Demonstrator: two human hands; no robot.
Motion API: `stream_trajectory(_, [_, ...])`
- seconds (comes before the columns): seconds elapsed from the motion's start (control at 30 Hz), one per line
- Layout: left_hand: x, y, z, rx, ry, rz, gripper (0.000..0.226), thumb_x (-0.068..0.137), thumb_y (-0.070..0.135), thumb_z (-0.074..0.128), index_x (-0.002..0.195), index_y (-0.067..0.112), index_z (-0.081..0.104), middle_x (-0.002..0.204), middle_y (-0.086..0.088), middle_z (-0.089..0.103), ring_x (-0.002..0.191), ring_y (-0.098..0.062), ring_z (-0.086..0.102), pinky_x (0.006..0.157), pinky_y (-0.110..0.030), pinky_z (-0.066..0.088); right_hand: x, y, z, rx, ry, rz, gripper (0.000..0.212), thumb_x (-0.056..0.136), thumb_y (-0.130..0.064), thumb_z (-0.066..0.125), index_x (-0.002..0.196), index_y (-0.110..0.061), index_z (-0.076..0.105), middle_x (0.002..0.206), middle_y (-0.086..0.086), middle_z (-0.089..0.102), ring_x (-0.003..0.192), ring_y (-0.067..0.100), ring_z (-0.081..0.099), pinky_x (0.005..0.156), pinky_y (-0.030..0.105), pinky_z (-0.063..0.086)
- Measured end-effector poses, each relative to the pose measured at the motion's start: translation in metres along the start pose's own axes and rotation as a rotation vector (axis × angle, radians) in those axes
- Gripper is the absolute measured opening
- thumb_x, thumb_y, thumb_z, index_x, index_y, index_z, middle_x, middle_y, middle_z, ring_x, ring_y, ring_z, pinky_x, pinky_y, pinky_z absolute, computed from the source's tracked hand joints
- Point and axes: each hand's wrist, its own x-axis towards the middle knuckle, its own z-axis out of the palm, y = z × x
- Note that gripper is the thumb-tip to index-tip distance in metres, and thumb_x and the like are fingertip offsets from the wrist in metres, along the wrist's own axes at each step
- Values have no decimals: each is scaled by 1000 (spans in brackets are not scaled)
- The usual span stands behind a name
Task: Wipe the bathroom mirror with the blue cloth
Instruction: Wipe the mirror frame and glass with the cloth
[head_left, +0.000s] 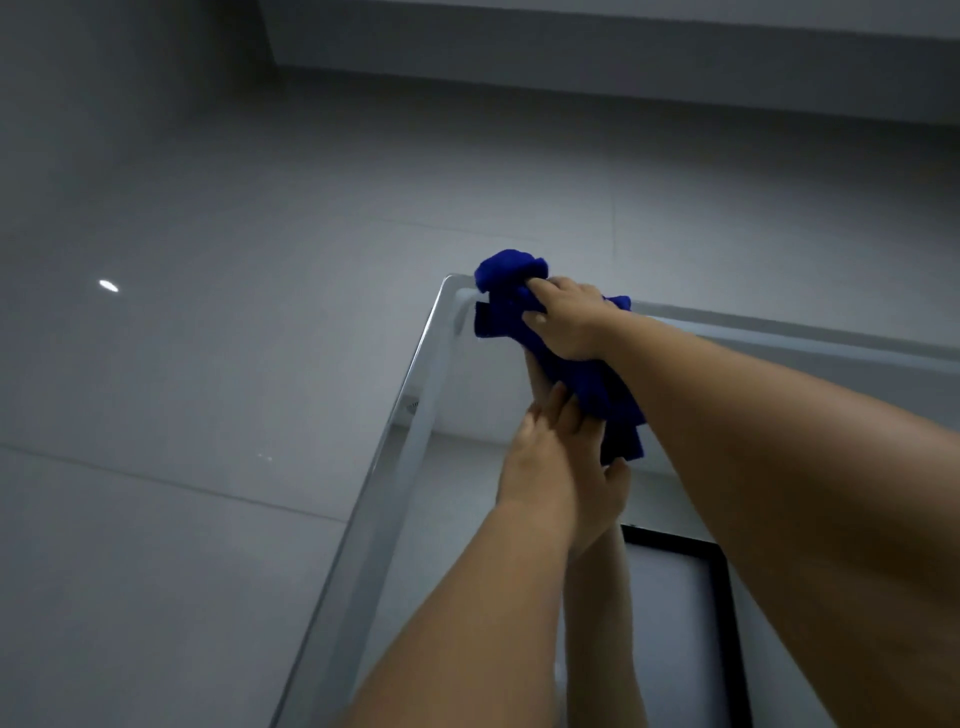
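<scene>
The bathroom mirror (400, 457) fills the lower right, seen from below, with its bevelled upper left corner near the middle of the view. My right hand (569, 325) grips the bunched blue cloth (506, 270) and presses it on the glass at that corner. Part of the cloth bulges over the mirror's top edge, and its reflection hangs below my hand. My left hand (537, 457) lies flat against the glass lower down, fingers spread, fingertips meeting their own reflection.
Glossy grey wall tiles (208, 364) surround the mirror on the left and above, with a small light glint (108, 285). A ceiling ledge (571, 41) runs across the top. A black-framed opening (719, 566) shows reflected in the mirror's lower part.
</scene>
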Motion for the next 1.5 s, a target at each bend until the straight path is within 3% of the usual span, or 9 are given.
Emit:
stream_trajectory(0.13, [-3, 2, -3, -9, -38, -35, 59, 91, 33, 38, 146, 22, 21, 154, 1, 21, 144, -17, 7, 118, -35, -1, -5, 22, -1, 4, 76, 93, 35, 97, -29, 35, 130, -18, 37, 135, 10, 42, 119, 33, 40, 98, 49, 36])
stream_trajectory(0.23, [-5, 3, -4, 16, -101, -62, 63, 93, 35, 33, 149, 20, 8, 159, 2, 1, 144, -13, -8, 112, -29, -11, -11, 47, -9, -7, 48, 156, 36, 96, -30, 35, 129, -17, 37, 134, 13, 43, 117, 36, 42, 98, 50, 37])
stream_trajectory(0.33, [-4, 8, -6, 48, -137, -106, 66, 93, 35, 33, 149, 21, 1, 158, 3, -6, 144, -12, -12, 108, -27, -14, -21, 67, -13, 5, 61, 206, 42, 96, -30, 35, 136, -18, 33, 139, 11, 39, 122, 36, 38, 98, 48, 36])
stream_trajectory(0.53, [1, 21, -9, 85, -167, -176, 66, 92, 38, 34, 148, 18, 7, 158, -1, 0, 145, -17, -7, 116, -35, -4, -34, 76, -10, 20, 120, 216, 46, 96, -33, 35, 140, -22, 29, 142, 10, 37, 126, 34, 35, 99, 47, 33])
stream_trajectory(0.87, [15, 39, -21, 244, -246, -234, 64, 91, 42, 36, 145, 13, 21, 157, -7, 13, 144, -23, 7, 117, -41, 5, -55, 105, -16, 65, 116, 264, 48, 96, -36, 36, 141, -24, 27, 139, 10, 39, 125, 33, 35, 99, 46, 34])
stream_trajectory(0.97, [14, 50, -19, 240, -224, -217, 66, 91, 42, 37, 147, 12, 17, 157, -7, 10, 145, -22, 3, 117, -40, 4, -62, 125, -17, 84, 117, 270, 47, 95, -37, 36, 140, -23, 29, 138, 10, 40, 124, 33, 37, 101, 48, 35])
stream_trajectory(1.1, [21, 81, -9, 250, -195, -66, 66, 93, 39, 35, 148, 14, 9, 158, -4, 3, 145, -18, -3, 117, -36, 1, -82, 174, -22, 90, 140, 334, 46, 96, -36, 36, 139, -22, 29, 137, 12, 41, 123, 33, 40, 101, 49, 36])
stream_trajectory(1.5, [52, 243, 98, 79, -191, 3, 64, 94, 38, 37, 148, 16, 11, 158, -2, 8, 145, -15, 2, 116, -33, 3, -158, 360, -51, 73, 66, 450, 50, 96, -44, 35, 139, -18, 28, 134, 13, 43, 123, 36, 39, 101, 49, 35])
